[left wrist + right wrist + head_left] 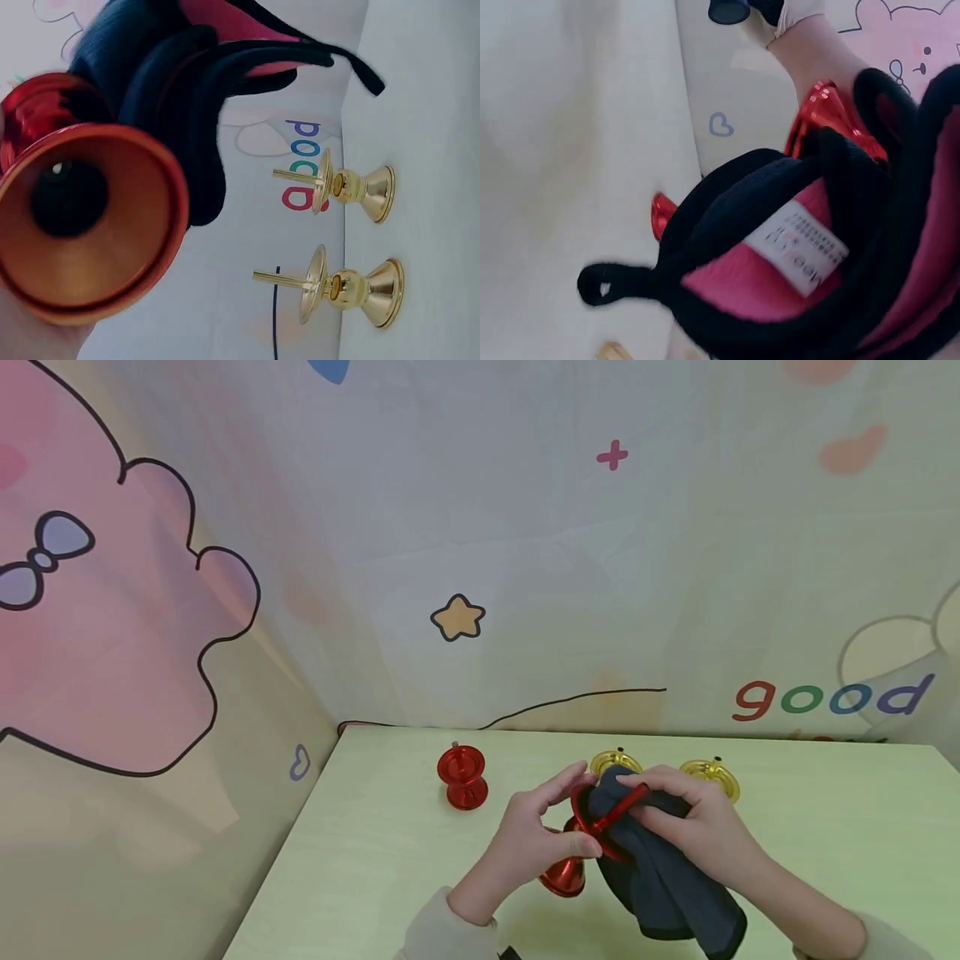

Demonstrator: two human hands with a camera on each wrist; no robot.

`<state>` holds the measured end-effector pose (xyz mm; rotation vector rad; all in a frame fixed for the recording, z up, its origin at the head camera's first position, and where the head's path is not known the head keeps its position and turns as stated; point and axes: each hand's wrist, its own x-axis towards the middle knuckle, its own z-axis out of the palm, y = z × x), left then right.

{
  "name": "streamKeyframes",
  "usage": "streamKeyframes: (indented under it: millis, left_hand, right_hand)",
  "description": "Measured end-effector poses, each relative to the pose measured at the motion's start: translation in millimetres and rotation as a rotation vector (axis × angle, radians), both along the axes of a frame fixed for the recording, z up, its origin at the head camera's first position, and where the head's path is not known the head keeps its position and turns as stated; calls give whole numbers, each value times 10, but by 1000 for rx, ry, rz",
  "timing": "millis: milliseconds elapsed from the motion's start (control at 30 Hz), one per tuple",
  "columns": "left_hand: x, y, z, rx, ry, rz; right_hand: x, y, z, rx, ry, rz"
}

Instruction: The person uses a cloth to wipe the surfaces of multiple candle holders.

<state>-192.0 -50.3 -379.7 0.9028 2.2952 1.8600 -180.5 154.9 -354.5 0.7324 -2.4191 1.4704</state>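
Note:
My left hand holds a shiny red candle holder by its dish, thumb on one side and fingers on the other. The holder is tilted, its spike toward the right and its hollow flared base facing the left wrist camera. In my right hand is a dark navy cloth, gripped and bunched against the dish beside the spike. A pink underside and a white tag show on the cloth in the right wrist view. The cloth hides part of the dish and some right fingertips.
A second red candle holder stands upright toward the back left of the pale table. Two gold candle holders stand behind my hands, partly covered in the head view. A printed curtain hangs behind the table.

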Motion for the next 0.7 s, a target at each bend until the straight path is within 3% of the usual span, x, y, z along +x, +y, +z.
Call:
streamKeyframes:
  millis: [100,267,333,433,533,600,633,700]
  left_hand:
    - [47,50,-8,33,117,138]
    - [122,105,-24,-170,515,338]
    - [141,112,-28,-258,613,369]
    - [147,112,-27,-325,689,369]
    - [141,105,-17,-345,737,358]
    - [127,84,-8,-325,698,301]
    - [116,66,-3,-297,638,240]
    - [84,22,5,-198,426,62]
  right_hand:
    - [0,-11,-24,-86,-134,-39]
    - [7,-29,-38,-133,-228,-108]
    - [15,-38,-35,-126,-213,-122]
    - [31,-54,-29,-103,-143,-123]
    - [47,-69,-25,-49,-15,-119]
    - [58,-73,-23,2,79,-120]
    - [62,-72,-22,33,131,-120]
    - [72,-66,-18,89,229,-110]
